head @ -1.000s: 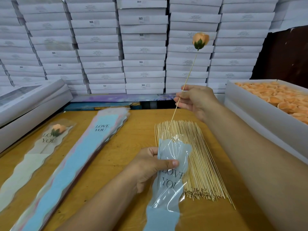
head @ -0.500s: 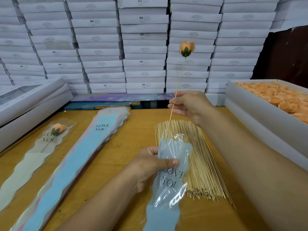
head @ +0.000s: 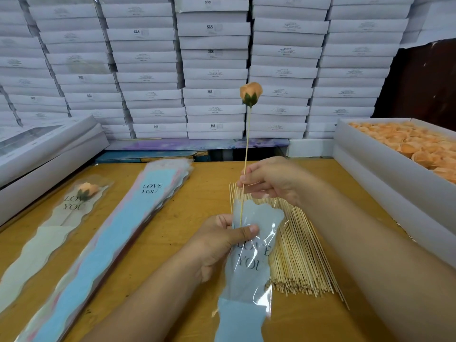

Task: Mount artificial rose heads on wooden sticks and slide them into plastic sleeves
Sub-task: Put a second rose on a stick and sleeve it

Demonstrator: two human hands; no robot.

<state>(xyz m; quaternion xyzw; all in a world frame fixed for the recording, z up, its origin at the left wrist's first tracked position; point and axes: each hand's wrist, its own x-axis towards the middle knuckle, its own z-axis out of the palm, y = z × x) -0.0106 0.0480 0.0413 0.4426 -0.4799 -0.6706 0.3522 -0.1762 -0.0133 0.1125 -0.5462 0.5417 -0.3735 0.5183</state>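
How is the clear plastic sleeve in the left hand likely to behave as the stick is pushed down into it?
The sleeve looks thin and floppy: it creases under the left hand, so it may buckle. Its glossy film probably slips, hence the thumb's pinch. The stick in the right hand seems stiff enough to slide in.

"LOVE YOU" in dark serif on the held plastic sleeve (head: 249,257), on the top sleeve of the blue stack (head: 152,188), and on the filled sleeve (head: 71,203) far left. "SGS" on several stacked white boxes (head: 209,27); their smaller label print is unreadable.
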